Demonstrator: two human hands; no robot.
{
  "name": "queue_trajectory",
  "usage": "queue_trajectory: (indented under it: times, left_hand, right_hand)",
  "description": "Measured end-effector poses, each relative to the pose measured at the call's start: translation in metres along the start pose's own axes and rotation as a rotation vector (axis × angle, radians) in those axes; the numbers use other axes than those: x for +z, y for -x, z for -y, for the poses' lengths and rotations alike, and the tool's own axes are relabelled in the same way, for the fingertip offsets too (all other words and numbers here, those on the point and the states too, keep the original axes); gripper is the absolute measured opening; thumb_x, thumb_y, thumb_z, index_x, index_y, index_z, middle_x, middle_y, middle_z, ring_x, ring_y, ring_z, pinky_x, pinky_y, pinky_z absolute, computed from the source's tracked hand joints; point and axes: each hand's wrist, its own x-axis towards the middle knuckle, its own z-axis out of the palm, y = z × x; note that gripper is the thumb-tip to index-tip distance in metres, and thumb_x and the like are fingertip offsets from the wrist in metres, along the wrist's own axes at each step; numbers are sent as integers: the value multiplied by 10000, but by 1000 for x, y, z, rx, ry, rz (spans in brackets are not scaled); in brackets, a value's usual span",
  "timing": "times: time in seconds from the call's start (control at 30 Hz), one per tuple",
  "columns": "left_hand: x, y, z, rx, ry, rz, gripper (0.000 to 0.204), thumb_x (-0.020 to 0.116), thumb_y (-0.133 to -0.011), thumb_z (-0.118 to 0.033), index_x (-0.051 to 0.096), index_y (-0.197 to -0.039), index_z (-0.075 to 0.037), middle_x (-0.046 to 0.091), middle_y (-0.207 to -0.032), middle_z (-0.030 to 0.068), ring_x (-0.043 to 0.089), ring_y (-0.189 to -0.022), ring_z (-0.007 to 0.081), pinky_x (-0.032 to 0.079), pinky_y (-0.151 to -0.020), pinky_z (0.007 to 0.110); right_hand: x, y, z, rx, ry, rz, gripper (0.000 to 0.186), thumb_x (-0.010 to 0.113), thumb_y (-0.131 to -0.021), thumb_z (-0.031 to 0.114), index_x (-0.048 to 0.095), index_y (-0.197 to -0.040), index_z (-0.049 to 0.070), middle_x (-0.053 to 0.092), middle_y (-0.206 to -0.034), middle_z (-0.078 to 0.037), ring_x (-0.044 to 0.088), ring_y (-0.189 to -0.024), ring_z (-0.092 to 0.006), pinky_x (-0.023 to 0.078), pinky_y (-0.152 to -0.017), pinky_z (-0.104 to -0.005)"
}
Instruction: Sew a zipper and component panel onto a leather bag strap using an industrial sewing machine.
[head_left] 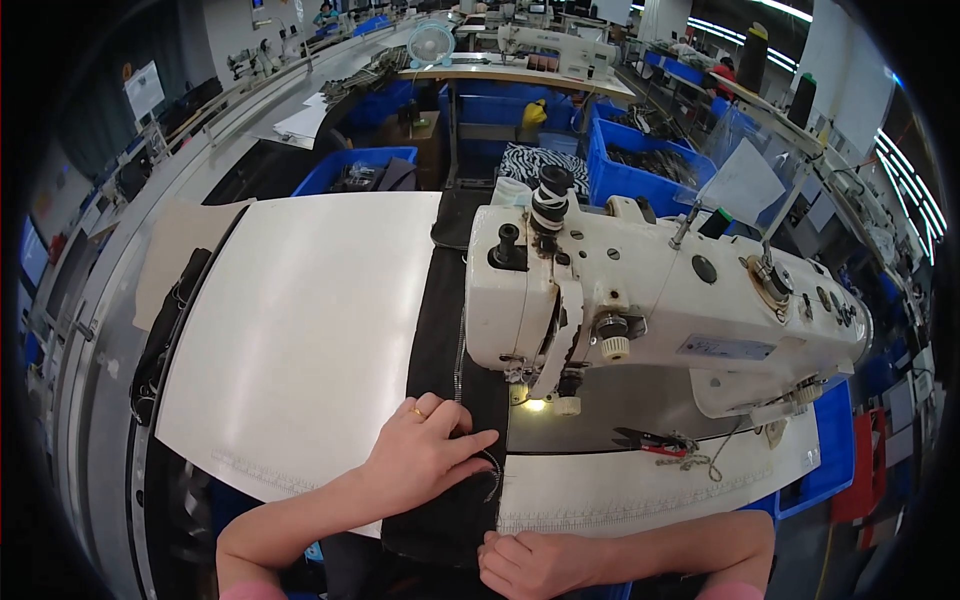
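One strip of black fabric [440, 330] with a zipper along its edge runs down the smooth white table [300, 330], under one glossy white sewing machine [640, 310]. The left hand [425, 455] lies flat and open on the cloth, fingers spread, one gold ring showing. The right hand [530, 562] pinches the fabric's near edge. One pair of red-handled snips [655, 442] lies beside the needle.
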Motion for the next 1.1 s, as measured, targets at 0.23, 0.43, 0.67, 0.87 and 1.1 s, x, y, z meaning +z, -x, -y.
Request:
queue_trajectory:
  times: [0.23, 0.43, 0.67, 0.87, 1.1]
  left_hand:
    - [9, -7, 17, 136, 44, -90, 268, 799, -740, -198, 748, -1001, -172, 655, -1091, -20, 574, -1018, 195, 430, -831, 347]
    - [13, -24, 29, 135, 64, -97, 227, 794, -742, -183, 755, -966, -172, 669, -1047, -33, 583, -996, 180, 431, -829, 340]
    - [32, -26, 51, 60, 164, -169, 262, 821, -713, -173, 753, -967, -175, 672, -1033, -30, 593, -941, 200, 435, -805, 346]
    - [-1, -27, 18, 499, -60, -214, 286, 776, -784, -271, 729, -1044, -161, 650, -1165, -6, 597, -978, 195, 472, -819, 344]
    - [-4, -17, 3, 239, -281, 61, 371, 823, -749, -268, 735, -1067, -98, 609, -978, 80, 624, -867, 242, 481, -707, 375]
  right_hand:
    - [15, 5, -17, -22, 7, -33, 227, 570, -684, 223, 611, -761, 14, 582, -752, -112, 585, -724, -232, 445, -575, -279]
    - [24, 9, -33, 71, -105, -110, 229, 575, -697, 212, 629, -786, 8, 589, -777, -108, 603, -773, -230, 453, -586, -281]
    - [27, 12, -53, 75, 71, -68, 127, 699, -805, -8, 601, -780, 69, 481, -680, 35, 512, -617, -88, 334, -477, -229]
    - [28, 13, -56, 84, 52, -96, 143, 626, -691, 179, 548, -684, 59, 504, -705, -22, 550, -656, -131, 324, -454, -223]
    - [32, 14, -55, 98, 44, -124, 155, 627, -666, 186, 552, -678, 51, 457, -668, -18, 491, -592, -125, 325, -434, -221]
